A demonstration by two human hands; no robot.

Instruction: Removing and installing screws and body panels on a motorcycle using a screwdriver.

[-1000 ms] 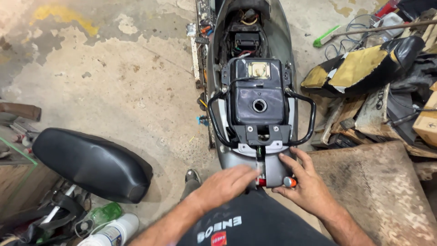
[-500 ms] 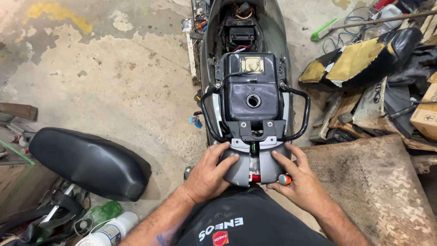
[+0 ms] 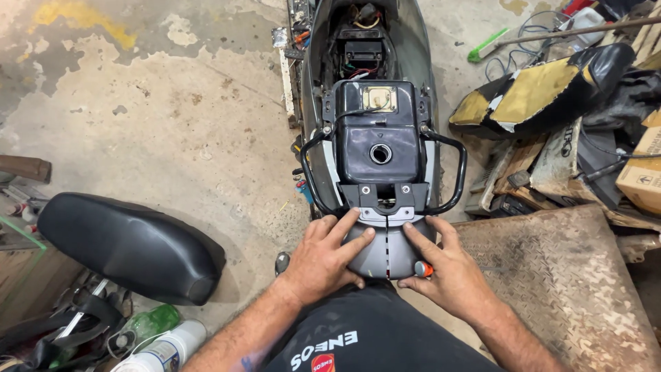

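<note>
Two bare hands rest on the grey tail cowl (image 3: 385,251) of a stripped scooter, near centre of the view. Going left to right: detached black seat (image 3: 127,244) lies on the concrete floor (image 3: 172,124) at near left, with a green bottle (image 3: 153,322) and a white bottle (image 3: 165,348) nearer still, well apart from the hands. Left hand (image 3: 323,251) lies flat, fingers spread and open, palm pressing the left half of the cowl, gripping nothing. Just beyond the hands sits the black fuel tank (image 3: 379,141) with its round open filler hole, ringed by the black grab rail (image 3: 458,165); the far compartment shows wiring and a battery. Right hand (image 3: 447,265) also lies mostly open on the cowl's right half, an orange-handled screwdriver (image 3: 421,269) tucked under the fingers against the cowl; whether it is truly gripped or just pinned, cannot tell. Far right: torn yellow-foam seat (image 3: 544,93), a cardboard box (image 3: 644,172), a rusty tread plate (image 3: 564,275) near right. Judged step: seating or aligning the tail cowl halves against the frame bracket. Next move likely calls for even pressure from both palms along the centre seam, keeping the screwdriver from slipping.
</note>
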